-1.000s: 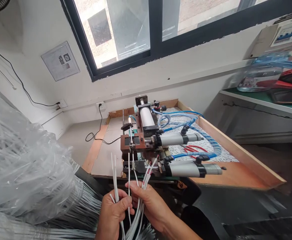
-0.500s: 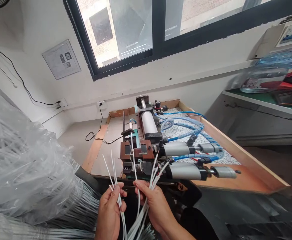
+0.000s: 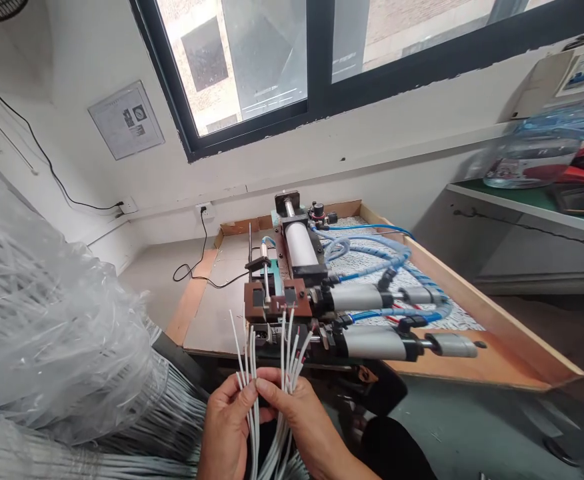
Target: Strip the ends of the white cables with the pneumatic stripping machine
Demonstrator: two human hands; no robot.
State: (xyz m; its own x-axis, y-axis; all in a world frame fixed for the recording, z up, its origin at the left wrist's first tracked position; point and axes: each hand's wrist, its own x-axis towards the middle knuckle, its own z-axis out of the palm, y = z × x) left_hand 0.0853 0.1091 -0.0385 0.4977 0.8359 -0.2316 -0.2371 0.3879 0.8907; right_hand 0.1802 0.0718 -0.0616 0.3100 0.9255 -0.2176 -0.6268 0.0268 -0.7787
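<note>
Several thin white cables [image 3: 253,427] pass through my left hand [image 3: 226,423], whose thumb and fingers are closed on them. My right hand [image 3: 305,417] is closed round another bunch of white cables [image 3: 285,353], some with reddish tips. The thumbs of both hands nearly meet between the two bunches. Just beyond the cable ends stands a machine with a brown block [image 3: 299,303], an upright silver rod [image 3: 265,270] and grey cylinders [image 3: 375,343]. The lower parts of the cables hang down between my hands.
Plastic-wrapped bundles of grey cable [image 3: 82,347] fill the left side. The machine sits on a bench with a raised wooden rim [image 3: 472,300]; blue hoses [image 3: 367,267] coil behind it. At the right, a green shelf [image 3: 522,200] holds a clear plastic jug [image 3: 532,160].
My hands have come together. The single cable that my right hand held up at the machine's block is now away from it, and the cables in my left hand look more numerous.
</note>
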